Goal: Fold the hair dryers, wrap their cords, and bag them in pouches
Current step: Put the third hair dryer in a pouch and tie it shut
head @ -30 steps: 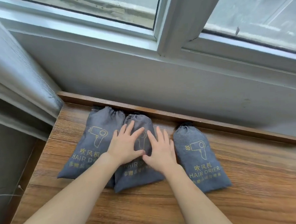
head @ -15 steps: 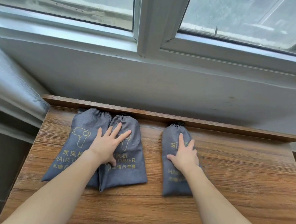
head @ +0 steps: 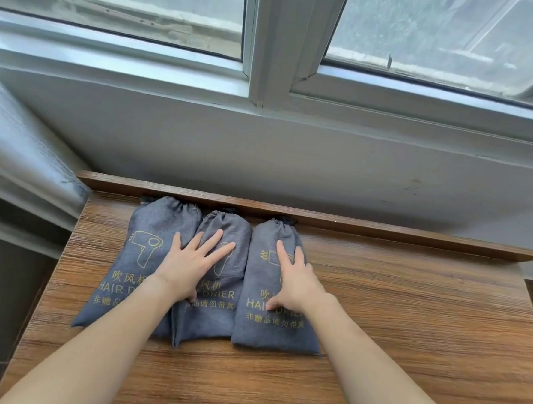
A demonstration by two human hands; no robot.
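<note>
Three grey pouches lined up at the back rail

Three drawstring pouches lie flat on the wooden table, cinched tops against the raised back rail. Rail is the reference.

- Material: grey woven fabric, soft, rectangular, gathered at the neck. All three look filled and lumpy. Hair dryers themselves not visible.
- Left pouch: nearest the rail's left end, tilted, bottom corner splayed out to the left. Middle pouch: just beside it, overlapping its edge. Right pouch: touching the middle one, bottom edge furthest from the rail.
- Print: yellow dryer outline icon, Chinese characters, "HAIR DRIER" partly covered by the hands, another line of Chinese below.
- Left hand: flat, fingers spread, palm down across the seam of left and middle pouches. Gripping nothing.
- Right hand: flat, palm down on the right pouch, index finger pointing toward the rail. Gripping nothing.
- Table: brown wood grain, horizontal streaks, bare on the rail's right half.
- Behind the rail: grey painted wall, then a window frame with a vertical mullion. Forearms block the lower text on the left and middle pouches.
</note>
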